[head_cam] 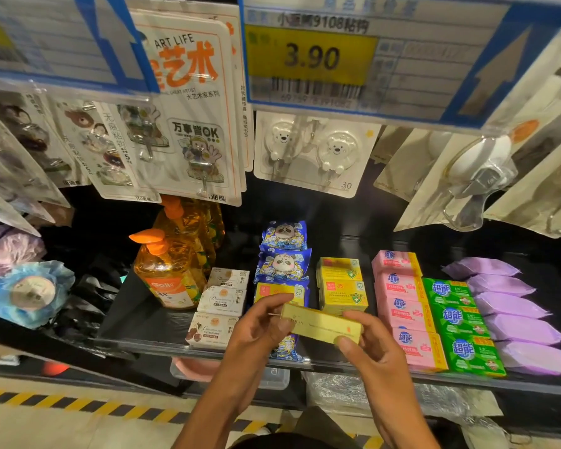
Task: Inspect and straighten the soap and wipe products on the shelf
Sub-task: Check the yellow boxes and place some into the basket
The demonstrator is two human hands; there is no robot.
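Both hands grip yellow soap box (321,324) just above shelf (149,322) front: left hand (259,328) on its left end, right hand (370,348) on right end. Pink soaps (402,306) to the right.

price tag (311,56): "3.90", header "9108" | tall hook card (188,102): "ART LIFE", "OK" | bear hook card (305,171): "3.0" | orange bottle (167,277) label: "Gali" | stacked yellow soap box (343,296): "35" | pink soap packs (402,306) and green soap packs (457,315): "超能" | held yellow box (321,325): print too blurred to read
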